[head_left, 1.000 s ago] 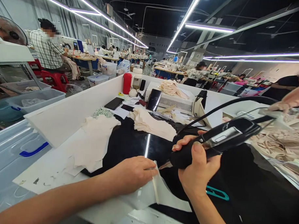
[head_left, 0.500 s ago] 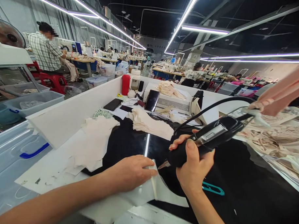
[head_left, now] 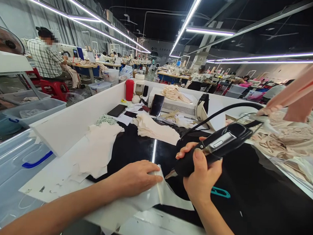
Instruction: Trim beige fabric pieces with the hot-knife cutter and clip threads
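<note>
My left hand point(head_left: 140, 178) lies across pale fabric point(head_left: 178, 199) at the front edge of the black work surface, its thumb and fingertips pinching the fabric's folded upper corner. A narrow strip runs down the fabric below those fingers. My right hand point(head_left: 202, 177) is wrapped round a black corded hand tool point(head_left: 214, 147), held slanted with its thick end low. From that end a pointed metal tip point(head_left: 171, 174) reaches close to the pinched corner; whether they touch I cannot tell. Just right of my right wrist lie teal thread snips point(head_left: 220, 192), partly covered by the wrist.
Stacks of pale cut pieces point(head_left: 156, 128) lie behind and to the left. Phones point(head_left: 157, 105), a red flask point(head_left: 129, 90) and a white vented machine point(head_left: 177, 107) stand farther back. Pale fabric point(head_left: 291, 136) heaps up on the right. Low white walls point(head_left: 76, 120) border the table.
The view has shifted slightly. The pinched fabric corner stands a little higher by my left fingers. Both hands keep their holds, and the tool's tip stays close to the fabric.
</note>
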Demonstrator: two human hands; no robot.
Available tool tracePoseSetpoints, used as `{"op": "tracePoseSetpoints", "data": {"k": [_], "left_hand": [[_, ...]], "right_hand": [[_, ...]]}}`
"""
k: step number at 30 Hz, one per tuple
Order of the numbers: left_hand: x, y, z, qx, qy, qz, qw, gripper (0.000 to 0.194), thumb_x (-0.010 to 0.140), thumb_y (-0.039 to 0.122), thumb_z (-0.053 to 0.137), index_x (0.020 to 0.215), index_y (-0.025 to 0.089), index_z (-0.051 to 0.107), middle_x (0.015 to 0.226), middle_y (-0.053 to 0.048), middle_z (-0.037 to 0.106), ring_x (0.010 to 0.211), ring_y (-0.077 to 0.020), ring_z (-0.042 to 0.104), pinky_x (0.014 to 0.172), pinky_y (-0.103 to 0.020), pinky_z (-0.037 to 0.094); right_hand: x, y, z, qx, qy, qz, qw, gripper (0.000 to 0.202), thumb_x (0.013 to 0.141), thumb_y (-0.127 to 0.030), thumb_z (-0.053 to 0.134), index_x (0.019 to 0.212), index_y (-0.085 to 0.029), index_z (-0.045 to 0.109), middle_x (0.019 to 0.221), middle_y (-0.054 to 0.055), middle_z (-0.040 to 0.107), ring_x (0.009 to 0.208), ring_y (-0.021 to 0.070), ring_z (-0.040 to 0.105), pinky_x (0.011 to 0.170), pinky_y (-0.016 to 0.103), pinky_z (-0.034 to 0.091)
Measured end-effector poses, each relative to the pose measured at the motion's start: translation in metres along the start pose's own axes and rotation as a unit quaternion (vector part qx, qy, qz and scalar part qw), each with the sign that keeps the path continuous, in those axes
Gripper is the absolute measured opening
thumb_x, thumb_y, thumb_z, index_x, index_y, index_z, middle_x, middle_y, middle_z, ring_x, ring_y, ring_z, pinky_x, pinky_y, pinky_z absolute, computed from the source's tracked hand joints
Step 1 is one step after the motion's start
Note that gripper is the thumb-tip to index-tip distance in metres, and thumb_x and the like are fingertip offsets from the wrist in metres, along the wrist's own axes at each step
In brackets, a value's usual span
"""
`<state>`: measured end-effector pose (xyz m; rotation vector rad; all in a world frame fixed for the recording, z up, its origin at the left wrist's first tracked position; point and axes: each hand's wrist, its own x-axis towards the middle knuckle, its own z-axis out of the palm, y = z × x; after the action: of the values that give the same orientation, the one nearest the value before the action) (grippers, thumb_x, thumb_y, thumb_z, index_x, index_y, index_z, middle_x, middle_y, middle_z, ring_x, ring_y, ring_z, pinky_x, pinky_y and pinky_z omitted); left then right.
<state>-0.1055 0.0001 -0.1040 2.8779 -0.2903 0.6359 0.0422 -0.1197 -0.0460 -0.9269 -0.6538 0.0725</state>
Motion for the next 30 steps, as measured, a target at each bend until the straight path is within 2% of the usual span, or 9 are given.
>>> {"op": "tracePoseSetpoints", "data": {"k": [7, 13, 17, 22, 25, 30], "left_hand": [[-0.001, -0.001, 0.002, 0.008, -0.004, 0.0, 1.0, 0.028, 0.108, 0.023, 0.046, 0.121, 0.021, 0.071, 0.132, -0.011, 0.067, 0.116, -0.0229, 0.067, 0.101, -0.035, 0.055], [0.002, -0.002, -0.003, 0.029, -0.007, 0.022, 0.999, 0.026, 0.108, 0.024, 0.047, 0.122, 0.018, 0.069, 0.131, -0.013, 0.067, 0.118, -0.023, 0.066, 0.104, -0.037, 0.054], [0.011, 0.007, -0.008, 0.03, 0.017, 0.049, 0.998, 0.022, 0.107, 0.02, 0.049, 0.115, 0.012, 0.069, 0.119, -0.013, 0.069, 0.113, -0.0217, 0.066, 0.106, -0.037, 0.053], [0.019, 0.024, -0.009, 0.027, -0.033, 0.053, 0.998, 0.015, 0.105, 0.021, 0.054, 0.102, 0.014, 0.067, 0.099, -0.007, 0.068, 0.096, -0.0185, 0.066, 0.095, -0.031, 0.056], [0.018, 0.029, -0.009, 0.04, -0.044, 0.052, 0.997, 0.014, 0.105, 0.02, 0.055, 0.099, 0.014, 0.065, 0.097, -0.006, 0.068, 0.094, -0.0189, 0.066, 0.091, -0.031, 0.056], [0.013, 0.031, -0.01, 0.024, -0.029, 0.04, 0.998, 0.015, 0.106, 0.019, 0.052, 0.108, 0.014, 0.066, 0.104, -0.008, 0.069, 0.098, -0.0191, 0.067, 0.093, -0.031, 0.056]], "right_hand": [[-0.002, 0.001, -0.001, -0.021, -0.011, -0.012, 1.0, 0.03, 0.089, -0.032, 0.075, 0.113, -0.027, 0.057, 0.077, -0.006, 0.067, 0.058, 0.0131, 0.062, 0.06, 0.032, 0.055], [0.002, -0.013, -0.005, -0.011, 0.021, -0.006, 1.0, 0.036, 0.083, -0.035, 0.078, 0.111, -0.025, 0.058, 0.073, -0.006, 0.067, 0.054, 0.0131, 0.061, 0.055, 0.031, 0.055], [0.002, -0.019, -0.009, -0.009, 0.02, -0.005, 1.0, 0.037, 0.082, -0.035, 0.079, 0.109, -0.025, 0.058, 0.073, -0.006, 0.067, 0.054, 0.0132, 0.061, 0.054, 0.031, 0.055], [0.0, -0.016, -0.012, -0.006, 0.013, -0.009, 1.0, 0.036, 0.084, -0.035, 0.079, 0.112, -0.025, 0.057, 0.073, -0.006, 0.067, 0.055, 0.0134, 0.061, 0.055, 0.031, 0.054], [-0.002, -0.015, -0.013, -0.009, 0.002, -0.011, 1.0, 0.035, 0.086, -0.034, 0.077, 0.113, -0.026, 0.057, 0.075, -0.006, 0.067, 0.056, 0.0134, 0.06, 0.058, 0.031, 0.053], [-0.005, -0.011, -0.012, -0.017, -0.012, -0.007, 1.0, 0.035, 0.088, -0.036, 0.076, 0.116, -0.026, 0.056, 0.077, -0.006, 0.066, 0.059, 0.0136, 0.061, 0.061, 0.031, 0.052]]}}
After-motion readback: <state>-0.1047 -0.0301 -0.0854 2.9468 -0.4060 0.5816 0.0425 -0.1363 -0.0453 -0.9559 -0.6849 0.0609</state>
